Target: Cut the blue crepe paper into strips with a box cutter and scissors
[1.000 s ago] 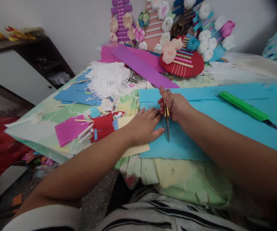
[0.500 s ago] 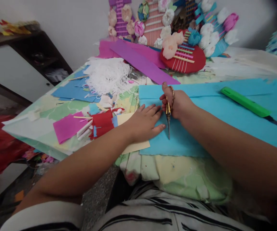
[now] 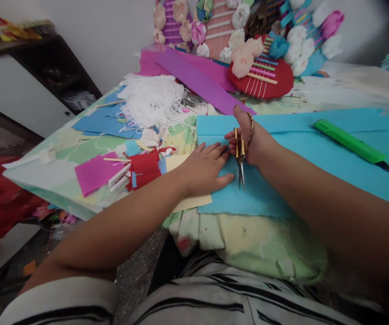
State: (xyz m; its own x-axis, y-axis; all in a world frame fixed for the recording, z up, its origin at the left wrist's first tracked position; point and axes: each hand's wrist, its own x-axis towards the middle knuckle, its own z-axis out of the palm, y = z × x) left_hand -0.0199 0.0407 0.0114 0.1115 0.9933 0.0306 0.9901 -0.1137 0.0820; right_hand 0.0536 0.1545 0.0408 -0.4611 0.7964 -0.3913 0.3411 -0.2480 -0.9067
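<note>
A large light-blue paper sheet (image 3: 316, 167) lies on the table in front of me. My right hand (image 3: 250, 140) grips small gold-handled scissors (image 3: 240, 158), blades pointing toward me over the sheet near its left end. My left hand (image 3: 205, 169) lies flat with fingers spread, pressing the sheet's left edge and a cream paper piece (image 3: 187, 198) just left of the scissors.
A green utility knife (image 3: 350, 143) rests on the blue sheet at right. Purple paper strips (image 3: 197, 83), a white shredded pile (image 3: 152, 101), red and pink scraps (image 3: 120, 174) and flower-decorated craft pieces (image 3: 258, 67) crowd the table's left and back. A dark shelf (image 3: 45, 76) stands at far left.
The scissors and my right hand have shifted slightly away from me along the blue sheet. My left hand stays pressed flat in about the same spot.
</note>
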